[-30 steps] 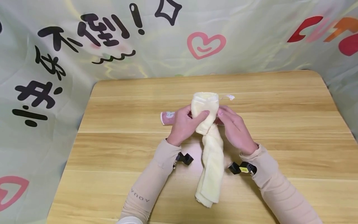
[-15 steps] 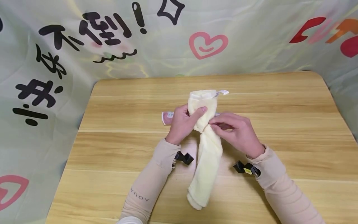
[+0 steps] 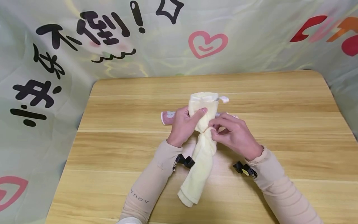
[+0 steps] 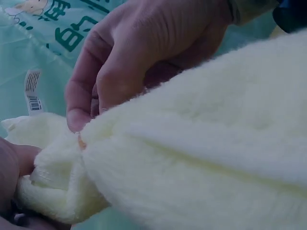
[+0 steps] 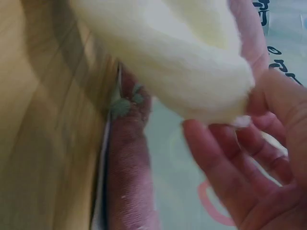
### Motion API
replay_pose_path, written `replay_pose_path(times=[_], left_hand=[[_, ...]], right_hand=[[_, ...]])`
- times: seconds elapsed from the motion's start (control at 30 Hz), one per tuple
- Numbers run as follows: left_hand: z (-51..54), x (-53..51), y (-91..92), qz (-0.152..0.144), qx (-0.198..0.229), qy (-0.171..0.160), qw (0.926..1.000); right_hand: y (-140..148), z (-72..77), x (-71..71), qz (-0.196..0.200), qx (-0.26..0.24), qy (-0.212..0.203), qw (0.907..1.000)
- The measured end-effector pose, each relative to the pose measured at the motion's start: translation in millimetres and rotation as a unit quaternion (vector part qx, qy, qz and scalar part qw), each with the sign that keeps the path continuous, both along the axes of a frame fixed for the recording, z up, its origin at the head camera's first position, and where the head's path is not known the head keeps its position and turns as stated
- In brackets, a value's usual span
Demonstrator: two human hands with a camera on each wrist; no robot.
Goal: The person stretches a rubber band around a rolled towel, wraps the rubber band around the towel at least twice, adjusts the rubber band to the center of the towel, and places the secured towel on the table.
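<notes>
A fluffy cream towel [image 3: 195,177], bunched lengthwise, is cinched near its middle by a thin orange-brown band [image 4: 81,142]. My left hand [image 3: 183,126] grips the upper section, thumb across the front; its other fingers go behind the cloth. At the cinch, on the right side, my right hand [image 3: 237,133] pinches with thumb and curled fingers. Whether it holds the band or the cloth there is hard to tell. The lower half hangs down toward the person, slanting left. From the top edge sticks out a white label [image 4: 32,91].
Behind the hands, a dusky pink rolled cloth [image 3: 167,118] with pale blue-grey patterning lies across the wooden table [image 3: 126,149]. A printed curtain [image 3: 156,59] surrounds the table's back and sides. Small black devices [image 3: 185,161] are strapped to both wrists.
My right hand has come from beside the towel's upper part down to pinch at the cinch. The towel's lower end has swung left. My left hand keeps its grip in nearly the same place.
</notes>
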State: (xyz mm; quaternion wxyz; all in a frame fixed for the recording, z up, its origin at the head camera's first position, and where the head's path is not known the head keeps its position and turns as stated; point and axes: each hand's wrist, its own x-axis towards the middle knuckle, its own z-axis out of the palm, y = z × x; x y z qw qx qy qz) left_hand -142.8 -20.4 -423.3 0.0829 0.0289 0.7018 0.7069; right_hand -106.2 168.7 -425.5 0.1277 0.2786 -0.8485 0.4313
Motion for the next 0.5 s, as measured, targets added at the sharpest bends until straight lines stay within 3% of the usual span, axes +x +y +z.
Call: replay_pose_path(times=[0.23,0.5], left_hand=[[-0.9,1.4,1.5,0.005,-0.003,0.001,1.0000],[-1.2,-1.9,-1.0,0.042,0.012,0.005,0.9990]], right_hand=[[-0.8,2.6,0.5,0.010,0.058,-0.005,0.9982],[-2.5,-3.1,-0.1,0.037,0.026,0.032,0.9985]])
